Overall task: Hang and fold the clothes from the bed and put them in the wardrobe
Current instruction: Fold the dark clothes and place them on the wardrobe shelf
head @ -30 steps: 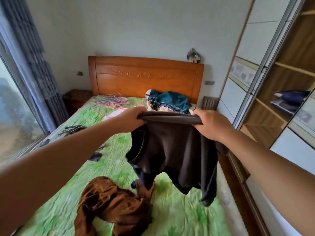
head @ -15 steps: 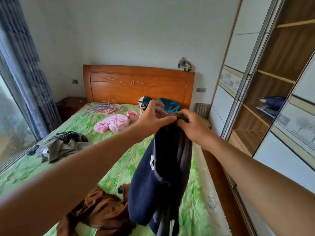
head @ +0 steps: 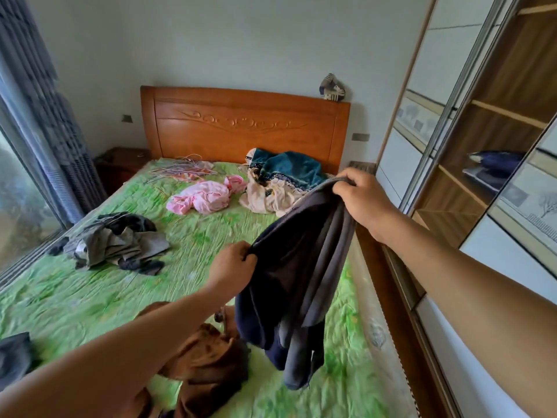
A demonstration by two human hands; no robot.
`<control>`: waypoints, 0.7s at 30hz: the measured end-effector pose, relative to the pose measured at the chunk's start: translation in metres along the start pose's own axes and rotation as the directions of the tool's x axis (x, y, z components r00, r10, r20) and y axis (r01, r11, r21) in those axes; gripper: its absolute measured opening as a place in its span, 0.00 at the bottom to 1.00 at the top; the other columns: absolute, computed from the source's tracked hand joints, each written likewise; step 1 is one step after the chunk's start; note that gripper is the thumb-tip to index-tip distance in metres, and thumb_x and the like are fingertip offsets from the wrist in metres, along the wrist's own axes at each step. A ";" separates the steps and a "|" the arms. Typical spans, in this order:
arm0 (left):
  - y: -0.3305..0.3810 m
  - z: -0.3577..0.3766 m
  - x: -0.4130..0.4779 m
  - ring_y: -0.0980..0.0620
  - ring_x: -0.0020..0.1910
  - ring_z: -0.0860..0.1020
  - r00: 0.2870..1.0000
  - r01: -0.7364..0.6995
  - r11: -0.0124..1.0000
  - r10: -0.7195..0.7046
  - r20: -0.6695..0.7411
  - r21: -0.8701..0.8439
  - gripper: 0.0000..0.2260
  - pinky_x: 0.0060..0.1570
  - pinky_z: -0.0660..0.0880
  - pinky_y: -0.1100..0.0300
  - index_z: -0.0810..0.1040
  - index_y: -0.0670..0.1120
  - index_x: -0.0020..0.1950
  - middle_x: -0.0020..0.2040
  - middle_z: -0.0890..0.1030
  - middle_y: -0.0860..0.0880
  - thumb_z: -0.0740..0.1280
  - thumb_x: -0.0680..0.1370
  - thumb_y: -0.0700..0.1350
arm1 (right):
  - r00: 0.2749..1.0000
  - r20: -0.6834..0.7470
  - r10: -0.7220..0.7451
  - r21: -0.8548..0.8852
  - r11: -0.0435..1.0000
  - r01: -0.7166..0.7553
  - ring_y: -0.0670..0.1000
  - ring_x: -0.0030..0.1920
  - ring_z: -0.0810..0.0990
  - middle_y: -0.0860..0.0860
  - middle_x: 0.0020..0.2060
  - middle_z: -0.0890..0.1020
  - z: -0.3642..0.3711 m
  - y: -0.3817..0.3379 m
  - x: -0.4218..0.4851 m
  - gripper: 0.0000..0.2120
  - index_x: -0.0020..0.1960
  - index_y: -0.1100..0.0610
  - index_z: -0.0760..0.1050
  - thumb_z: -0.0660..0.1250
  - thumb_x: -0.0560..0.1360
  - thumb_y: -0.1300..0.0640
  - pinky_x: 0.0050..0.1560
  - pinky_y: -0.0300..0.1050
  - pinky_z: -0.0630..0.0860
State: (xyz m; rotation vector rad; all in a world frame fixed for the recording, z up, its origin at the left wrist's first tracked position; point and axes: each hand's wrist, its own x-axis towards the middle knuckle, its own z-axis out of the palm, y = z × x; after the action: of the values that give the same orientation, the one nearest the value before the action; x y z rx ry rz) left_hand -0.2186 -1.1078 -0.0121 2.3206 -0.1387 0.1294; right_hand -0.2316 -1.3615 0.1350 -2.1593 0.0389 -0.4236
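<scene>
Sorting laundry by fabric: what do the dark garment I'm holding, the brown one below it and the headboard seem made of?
Dark garment: soft matte knit, likely cotton jersey; it drapes in limp folds. Brown garment: plush cloth, perhaps velvet; its creases catch a faint sheen. Headboard: smooth varnished wood, orange-brown, with a carved scroll.

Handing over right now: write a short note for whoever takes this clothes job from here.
Left hand pinches the lower edge of the dark navy-grey cloth garment; right hand grips its upper edge, holding it above the green-sheeted bed.
On the bed: brown velvety garment, crumpled pink garment, teal-and-cream pile, grey crumpled clothes, thin wire hangers by the headboard.
Done: one folded dark blue item lies on the open wooden wardrobe shelf.
Left: fold or hang the held garment, then the rest.
</scene>
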 end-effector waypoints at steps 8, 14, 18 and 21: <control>0.003 -0.049 0.090 0.49 0.40 0.75 0.999 0.008 0.933 0.004 0.033 -0.361 0.11 0.36 0.68 0.58 0.80 0.48 0.49 0.38 0.78 0.50 0.59 0.80 0.40 | 0.996 0.069 0.062 -0.261 0.964 -0.042 0.46 0.39 0.78 0.40 0.30 0.79 -0.013 0.003 0.023 0.07 0.36 0.42 0.80 0.70 0.64 0.55 0.37 0.42 0.68; 0.032 -0.081 0.138 0.52 0.47 0.77 0.876 -0.373 0.920 0.393 0.281 -0.123 0.37 0.45 0.74 0.54 0.66 0.55 0.65 0.50 0.78 0.51 0.73 0.63 0.69 | 0.987 -0.118 0.108 -0.342 0.929 -0.143 0.49 0.35 0.76 0.46 0.29 0.75 -0.036 0.025 0.030 0.21 0.32 0.51 0.73 0.75 0.66 0.36 0.34 0.47 0.65; 0.041 -0.079 0.154 0.44 0.50 0.78 0.700 -0.706 0.700 0.666 0.257 0.109 0.39 0.46 0.73 0.54 0.60 0.54 0.70 0.59 0.75 0.46 0.80 0.67 0.52 | 0.970 -0.116 0.213 -0.282 0.929 -0.238 0.51 0.43 0.82 0.49 0.40 0.83 -0.044 0.039 0.030 0.31 0.43 0.52 0.79 0.71 0.59 0.25 0.44 0.51 0.77; 0.049 -0.080 0.162 0.47 0.50 0.75 0.556 -0.831 0.546 0.811 0.184 0.105 0.26 0.49 0.69 0.59 0.66 0.53 0.67 0.61 0.71 0.45 0.74 0.74 0.41 | 0.954 -0.054 0.296 -0.119 0.946 -0.301 0.52 0.44 0.84 0.48 0.42 0.85 -0.050 0.048 0.038 0.26 0.46 0.50 0.80 0.73 0.59 0.32 0.45 0.52 0.80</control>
State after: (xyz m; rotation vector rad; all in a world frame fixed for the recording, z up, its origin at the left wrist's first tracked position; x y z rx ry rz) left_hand -0.0698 -1.0926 0.0997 2.2361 -1.3543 0.5009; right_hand -0.2055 -1.4362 0.1344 -2.2229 0.4185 -0.2889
